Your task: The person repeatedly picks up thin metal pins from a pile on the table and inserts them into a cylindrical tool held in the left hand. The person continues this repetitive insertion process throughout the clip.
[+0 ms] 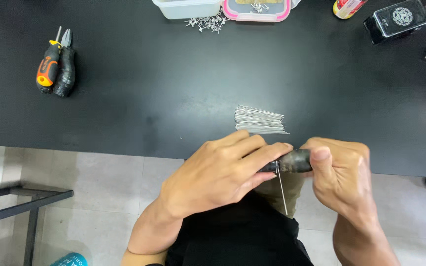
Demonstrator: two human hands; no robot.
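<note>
While right hand point(338, 172) grips dark-handled tool point(294, 161) at bench point(173, 93) edge, left hand point(223, 172) pinches thin wire point(282, 189) at its tip. Judgement: keep wire taut, turns tight. Loose wires point(260, 120) just beyond; screwdriver point(49, 66), pliers point(65, 69) well apart.

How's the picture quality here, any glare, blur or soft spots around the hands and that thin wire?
Head view: even overhead light, a dull sheen on the black table; left hand and right hand sharp; the thin wire slightly soft; the wire bundle resolves only as fine streaks; mild wide-angle curving at the edges.
</note>
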